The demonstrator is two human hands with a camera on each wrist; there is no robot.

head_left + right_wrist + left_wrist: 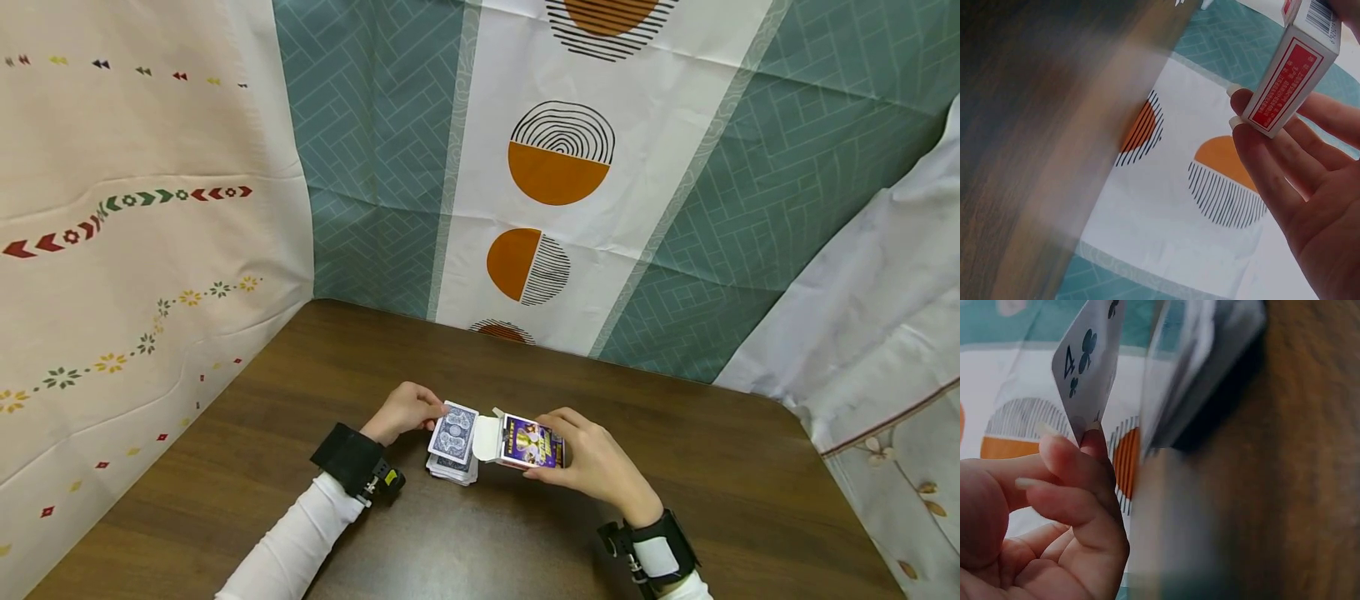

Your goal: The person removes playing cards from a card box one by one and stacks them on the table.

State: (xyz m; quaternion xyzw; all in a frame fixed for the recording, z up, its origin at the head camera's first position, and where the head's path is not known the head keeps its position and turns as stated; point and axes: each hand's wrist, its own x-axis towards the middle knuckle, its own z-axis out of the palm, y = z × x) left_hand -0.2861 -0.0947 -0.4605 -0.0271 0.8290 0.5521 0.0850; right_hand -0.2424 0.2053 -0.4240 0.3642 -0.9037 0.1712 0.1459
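Observation:
My left hand [405,410] pinches a playing card [455,433] by its edge, blue patterned back up. In the left wrist view this card's face shows as a four of clubs [1088,356]. Under it, a slightly uneven stack of playing cards [453,475] lies on the table, partly covered by the pinched card. My right hand [592,457] grips a purple and white card box [528,442] between thumb and fingers. Its white flap [487,439] stands open toward the stack. In the right wrist view, the box's red printed side [1288,84] faces the camera.
The brown wooden table [360,342] extends around both hands. A patterned teal and white cloth [375,167] hangs behind its far edge. Cream cloth [150,292] borders the left side and white cloth [862,333] the right.

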